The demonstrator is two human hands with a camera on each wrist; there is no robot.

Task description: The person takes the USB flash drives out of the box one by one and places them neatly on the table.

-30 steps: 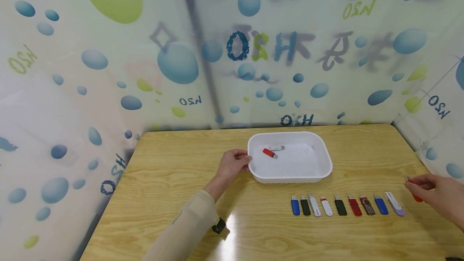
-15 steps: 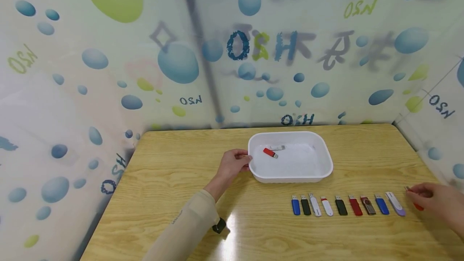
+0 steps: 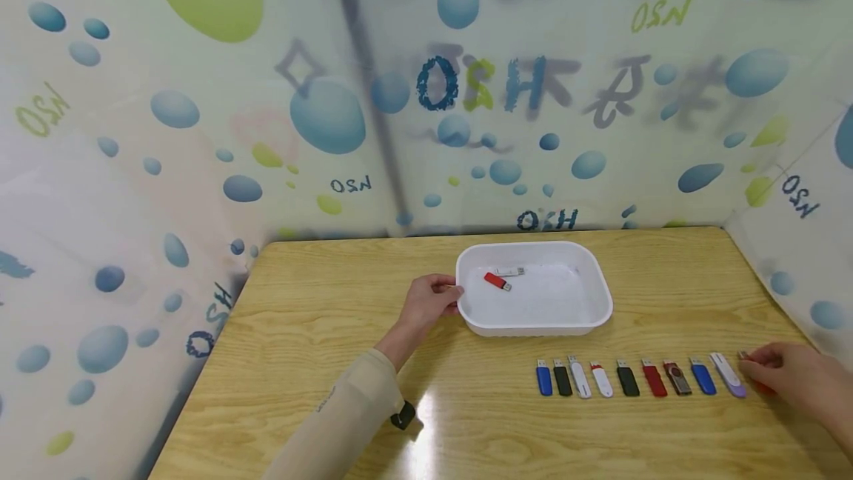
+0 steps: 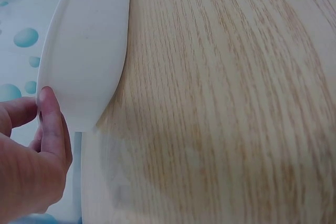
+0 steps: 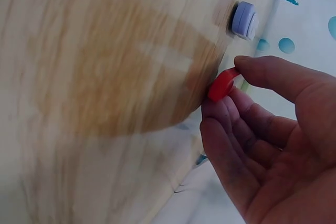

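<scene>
My left hand (image 3: 426, 302) pinches the left rim of a white plastic tray (image 3: 533, 323); the left wrist view shows thumb and fingers on either side of the tray's edge (image 4: 89, 51). Inside the tray lie a red USB stick (image 3: 494, 281) and a white one (image 3: 508, 272). At the right end of a row of USB sticks, my right hand (image 3: 793, 376) pinches another red USB stick (image 5: 222, 85) between thumb and fingers, low at the table. Beside it lies a white and lilac USB stick (image 3: 728, 375). Most of the held stick is hidden by the hand in the head view.
Several USB sticks stand in a row in front of the tray, from a blue one (image 3: 543, 378) to a second blue one (image 3: 703, 376). A small black object (image 3: 403, 415) is at the left sleeve. A patterned wall sheet (image 3: 400, 132) borders the wooden table (image 3: 320, 295).
My right hand has moved down, then a little left, bringing the red USB stick close to the white and lilac one. The left hand and tray stay in place.
</scene>
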